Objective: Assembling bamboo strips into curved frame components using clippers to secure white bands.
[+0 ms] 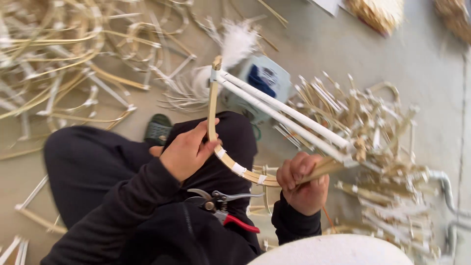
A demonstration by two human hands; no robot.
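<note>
Tan bamboo frame [230,162], white tape bands; white-wrapped rods [284,115]; red-handled pruning shears [225,206]; black sleeves [142,196].

Cane strips [59,54]: blurred by motion, running off the left edge.
Bundle [378,12]: cut by the top edge.
Shears [223,208]: blades partly hidden in dark clothing.

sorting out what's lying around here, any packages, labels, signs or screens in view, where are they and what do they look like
Pale blue-white box or package: on the floor beyond the knees, behind the bamboo frame held by the left hand and right hand; rounded, with a dark blue label patch, blurred.
White sheet corner: top edge; flat, detail unclear.
No signs or screens visible.
</note>
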